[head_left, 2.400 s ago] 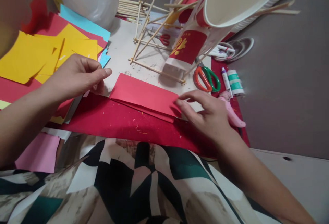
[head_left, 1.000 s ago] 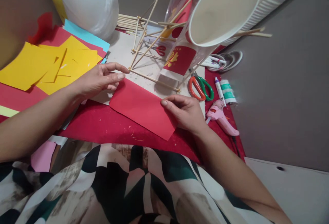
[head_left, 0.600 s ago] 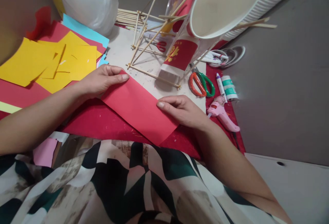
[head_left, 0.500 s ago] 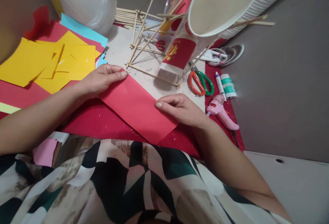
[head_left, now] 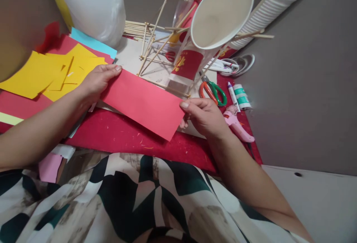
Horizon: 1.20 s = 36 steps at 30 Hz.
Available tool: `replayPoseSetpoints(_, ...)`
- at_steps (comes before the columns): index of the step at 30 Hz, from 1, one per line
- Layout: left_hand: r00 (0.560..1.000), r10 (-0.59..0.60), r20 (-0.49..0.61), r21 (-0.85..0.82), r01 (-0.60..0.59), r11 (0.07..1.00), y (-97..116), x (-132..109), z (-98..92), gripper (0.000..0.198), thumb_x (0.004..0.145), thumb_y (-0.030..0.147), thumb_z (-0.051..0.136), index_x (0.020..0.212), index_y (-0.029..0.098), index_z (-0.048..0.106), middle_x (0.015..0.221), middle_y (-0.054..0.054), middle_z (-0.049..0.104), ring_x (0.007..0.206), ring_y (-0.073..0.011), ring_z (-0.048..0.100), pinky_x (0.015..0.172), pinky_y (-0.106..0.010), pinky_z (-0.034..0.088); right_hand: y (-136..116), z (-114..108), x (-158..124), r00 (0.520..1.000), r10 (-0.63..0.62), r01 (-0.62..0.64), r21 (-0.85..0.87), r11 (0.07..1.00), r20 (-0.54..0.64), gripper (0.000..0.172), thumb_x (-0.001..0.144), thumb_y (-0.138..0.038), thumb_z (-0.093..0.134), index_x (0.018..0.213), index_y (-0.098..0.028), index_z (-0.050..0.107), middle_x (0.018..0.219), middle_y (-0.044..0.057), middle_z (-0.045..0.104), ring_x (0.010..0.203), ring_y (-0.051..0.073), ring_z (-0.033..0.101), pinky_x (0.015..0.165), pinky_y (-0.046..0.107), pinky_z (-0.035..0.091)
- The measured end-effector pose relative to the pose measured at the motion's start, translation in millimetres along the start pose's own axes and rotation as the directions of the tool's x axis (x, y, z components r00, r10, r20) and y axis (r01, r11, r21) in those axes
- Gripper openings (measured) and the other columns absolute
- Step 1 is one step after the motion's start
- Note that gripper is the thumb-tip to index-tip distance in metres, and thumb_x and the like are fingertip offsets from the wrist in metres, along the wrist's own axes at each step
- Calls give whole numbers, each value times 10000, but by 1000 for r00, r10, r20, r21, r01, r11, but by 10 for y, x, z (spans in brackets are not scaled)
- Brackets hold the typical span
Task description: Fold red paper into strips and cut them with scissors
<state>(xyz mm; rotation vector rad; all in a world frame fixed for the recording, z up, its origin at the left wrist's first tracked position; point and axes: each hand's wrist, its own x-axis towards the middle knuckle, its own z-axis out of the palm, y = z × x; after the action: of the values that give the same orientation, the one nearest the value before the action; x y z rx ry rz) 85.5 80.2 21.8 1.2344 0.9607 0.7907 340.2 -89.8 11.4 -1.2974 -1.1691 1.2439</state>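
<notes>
A red paper strip (head_left: pixel 142 101) is lifted a little above the dark red sheet (head_left: pixel 122 137) in front of me. My left hand (head_left: pixel 96 81) grips its left end, thumb on top and fingers curled under. My right hand (head_left: pixel 205 116) pinches its right end between thumb and fingers. The strip slants from upper left down to the right.
Yellow paper pieces (head_left: pixel 50 74) and a blue sheet (head_left: pixel 93 42) lie at the left. A wooden stick frame (head_left: pixel 156 46) holds a paper cup (head_left: pixel 220 12) behind the strip. Scissors (head_left: pixel 213 90), a pink glue gun (head_left: pixel 238 122) and a glue tube (head_left: pixel 241 96) lie at the right. A white plastic bag (head_left: pixel 92 5) stands at the back.
Both hands have raised the red strip off the sheet and turned it flatter; my left hand has slid left along its end, and my right now pinches the right edge.
</notes>
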Motion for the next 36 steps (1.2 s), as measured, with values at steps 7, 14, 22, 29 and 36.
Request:
replayPoseSetpoints(7,1000,25,-13,-82,-26,996,-22,31,-22,183,890,287,681,750,169,665,671,-5,687,579,-121,626,613,-230,485,-16,67,-74,1000,13,-13,17,1000,-6,416,781,-547,814,620,-187,684,436,-5,622,353,121,536,398,234,403)
replayPoseSetpoints(14,991,132,-31,-84,-134,987,-16,79,-67,218,927,334,639,764,193,668,658,-3,692,581,-122,612,598,-248,483,-103,162,-224,951,-202,132,-279,951,-236,528,860,-520,750,471,-215,563,355,-26,504,320,99,431,369,255,327)
replayPoseSetpoints(22,968,95,234,58,-112,992,152,-174,-100,365,762,363,799,1069,182,721,834,-77,782,688,-197,745,606,-276,529,70,89,-269,585,-800,361,-843,400,-129,214,954,-304,612,1016,-268,814,965,85,820,864,290,791,773,445,655)
replayPoseSetpoints(29,875,-83,476,-107,152,983,110,-385,118,398,759,462,803,1038,192,712,994,-124,784,902,-287,773,704,-349,634,204,124,-161,691,-700,381,-914,139,181,310,987,-287,570,1231,-281,761,1310,115,740,1126,266,755,912,391,653)
replayPoseSetpoints(36,977,-182,114,-294,208,933,107,-201,95,125,740,36,616,800,127,678,779,-39,737,685,-143,711,655,-255,611,190,223,-137,658,-696,537,-827,167,287,271,958,-243,639,1199,-242,761,1302,137,742,1081,244,773,859,361,669)
